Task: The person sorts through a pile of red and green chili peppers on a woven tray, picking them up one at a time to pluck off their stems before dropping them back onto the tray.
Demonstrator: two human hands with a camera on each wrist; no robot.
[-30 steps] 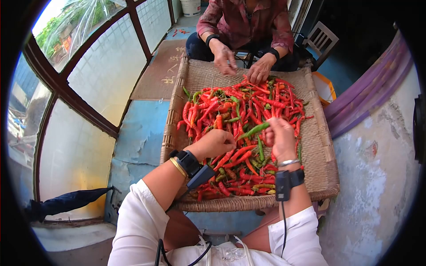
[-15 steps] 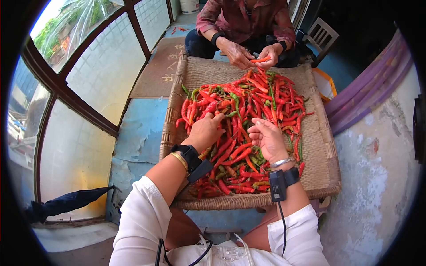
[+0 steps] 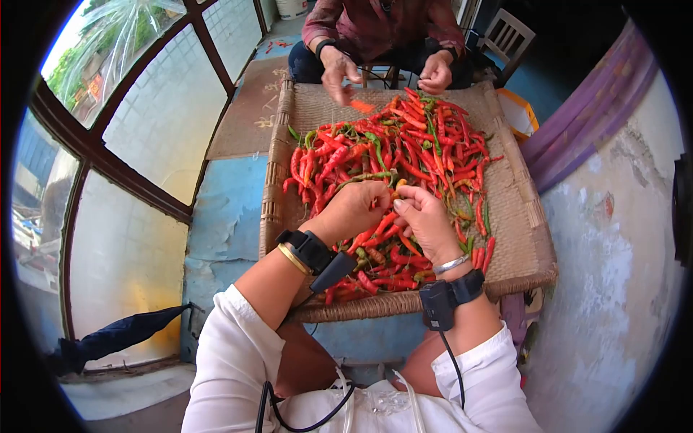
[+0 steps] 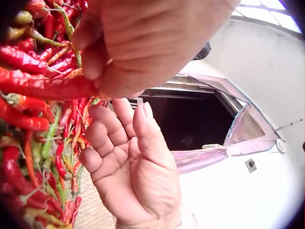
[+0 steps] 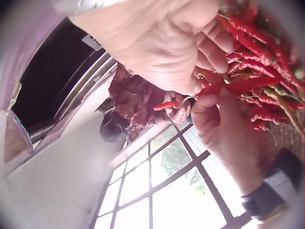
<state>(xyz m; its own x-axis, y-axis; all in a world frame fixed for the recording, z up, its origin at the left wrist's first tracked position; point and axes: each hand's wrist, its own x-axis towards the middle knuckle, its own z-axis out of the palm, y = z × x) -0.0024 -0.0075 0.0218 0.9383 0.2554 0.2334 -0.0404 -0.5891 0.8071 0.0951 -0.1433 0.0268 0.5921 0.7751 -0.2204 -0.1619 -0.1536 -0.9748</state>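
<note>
Noting both hands meeting above the chilli pile point(image 3: 419, 144), over the near half of the woven tray point(image 3: 516, 245).

Left hand point(image 3: 350, 209): grip closed, with thumb and curled fingers pinching a red chilli point(image 4: 47, 88) by one end. The pod runs out sideways from the pinch and lies over the pile. We cannot fix its long axis against the tray's edges.

Right hand point(image 3: 429, 224): comes in from the tray's right side, palm turned toward the left hand. Its fingertips curl onto the same end of the chilli, touching the left pinch. We read this grip as closed on it too, though the exact contact is partly hidden.

Neither hand is nearer, as both are on the chilli.

Second person point(image 3: 375, 29) sits at the tray's far rim, hands just above the weave.
</note>
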